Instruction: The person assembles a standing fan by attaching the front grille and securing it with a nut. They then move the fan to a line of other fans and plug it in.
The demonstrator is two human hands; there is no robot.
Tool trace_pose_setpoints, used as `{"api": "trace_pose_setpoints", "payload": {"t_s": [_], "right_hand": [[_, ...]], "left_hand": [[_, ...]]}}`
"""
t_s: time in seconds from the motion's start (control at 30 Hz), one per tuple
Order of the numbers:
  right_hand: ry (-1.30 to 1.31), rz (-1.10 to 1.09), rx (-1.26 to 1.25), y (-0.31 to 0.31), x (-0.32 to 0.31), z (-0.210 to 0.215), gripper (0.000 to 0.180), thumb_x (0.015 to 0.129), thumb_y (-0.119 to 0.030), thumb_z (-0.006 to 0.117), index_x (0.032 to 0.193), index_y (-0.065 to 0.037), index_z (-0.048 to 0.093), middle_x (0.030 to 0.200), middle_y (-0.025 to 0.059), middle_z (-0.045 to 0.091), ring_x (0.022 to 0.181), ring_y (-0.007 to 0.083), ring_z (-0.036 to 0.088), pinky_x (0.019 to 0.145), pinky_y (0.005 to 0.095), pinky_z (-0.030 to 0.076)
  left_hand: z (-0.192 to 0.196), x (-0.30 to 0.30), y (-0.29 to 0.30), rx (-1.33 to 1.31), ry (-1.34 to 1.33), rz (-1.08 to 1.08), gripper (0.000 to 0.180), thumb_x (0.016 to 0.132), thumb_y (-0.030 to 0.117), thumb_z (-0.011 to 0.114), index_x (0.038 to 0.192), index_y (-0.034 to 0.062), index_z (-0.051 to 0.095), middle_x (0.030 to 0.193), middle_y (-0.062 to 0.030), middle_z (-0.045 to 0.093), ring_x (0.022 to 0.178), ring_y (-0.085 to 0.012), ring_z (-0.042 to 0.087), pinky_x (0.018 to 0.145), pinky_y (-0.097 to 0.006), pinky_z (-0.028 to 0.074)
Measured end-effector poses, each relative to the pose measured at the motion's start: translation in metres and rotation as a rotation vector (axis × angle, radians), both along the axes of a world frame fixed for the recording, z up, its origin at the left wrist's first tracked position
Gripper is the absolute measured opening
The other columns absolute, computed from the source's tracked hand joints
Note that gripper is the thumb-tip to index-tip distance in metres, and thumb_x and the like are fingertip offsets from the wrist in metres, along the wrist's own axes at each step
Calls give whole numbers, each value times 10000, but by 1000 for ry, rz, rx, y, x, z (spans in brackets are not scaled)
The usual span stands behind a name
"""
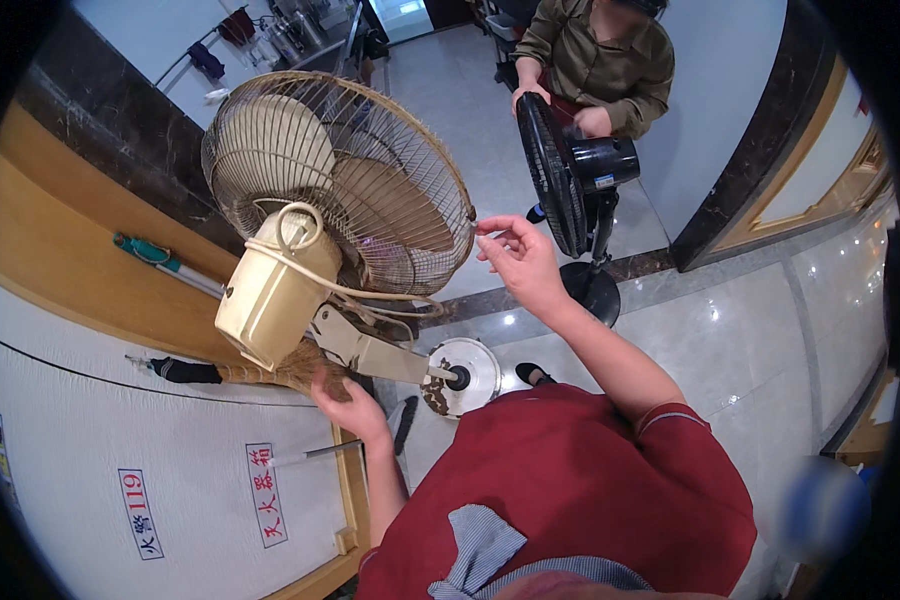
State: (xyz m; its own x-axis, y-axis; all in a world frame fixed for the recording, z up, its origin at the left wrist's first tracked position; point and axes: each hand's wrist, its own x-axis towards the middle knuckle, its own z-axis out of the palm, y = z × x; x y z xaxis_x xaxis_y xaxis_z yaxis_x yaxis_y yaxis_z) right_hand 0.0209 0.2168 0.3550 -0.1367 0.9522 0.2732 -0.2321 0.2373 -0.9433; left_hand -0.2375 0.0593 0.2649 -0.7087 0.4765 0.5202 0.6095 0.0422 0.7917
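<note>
A cream pedestal fan (275, 290) with a rusty wire guard (400, 120) stands before me, its motor housing toward me and its cord looped over the top. My right hand (522, 262) is at the guard's right rim, thumb and forefinger pinched at a small clip (473, 217) there. Low on the left, my left hand (355, 408) has its fingers loosely apart, below the motor housing and against the bristles of a straw broom (305, 368). Part of its fingers is hard to make out. The fan's chipped white round base (480, 372) rests on the tiled floor.
Ahead, another person (600, 60) handles a black pedestal fan (550, 170). A white cabinet with wood trim (190, 440) is at my left, with a green-handled pole (165, 262) beside it. A dustpan-like dark brush (406, 424) stands near my left forearm. Dark stone edges the doorway.
</note>
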Motion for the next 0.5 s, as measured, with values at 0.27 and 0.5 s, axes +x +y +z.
{"api": "trace_pose_setpoints", "payload": {"t_s": [0.27, 0.5], "right_hand": [[60, 32, -44, 30, -8, -5, 130, 885, -115, 622, 905, 1, 567, 761, 15, 598, 607, 57, 558, 545, 202, 457], [342, 348, -281, 36, 4, -16, 104, 903, -131, 600, 884, -40, 553, 710, 1, 578, 571, 66, 564, 502, 193, 459]], "left_hand": [[92, 85, 28, 36, 145, -411, 293, 779, -106, 516, 1047, 1, 562, 1160, -119, 526, 1054, -224, 529, 908, -323, 431], [136, 135, 96, 65, 429, -610, 285, 768, -57, 622, 1040, 26, 603, 1059, -128, 564, 961, -278, 541, 845, -352, 426]]}}
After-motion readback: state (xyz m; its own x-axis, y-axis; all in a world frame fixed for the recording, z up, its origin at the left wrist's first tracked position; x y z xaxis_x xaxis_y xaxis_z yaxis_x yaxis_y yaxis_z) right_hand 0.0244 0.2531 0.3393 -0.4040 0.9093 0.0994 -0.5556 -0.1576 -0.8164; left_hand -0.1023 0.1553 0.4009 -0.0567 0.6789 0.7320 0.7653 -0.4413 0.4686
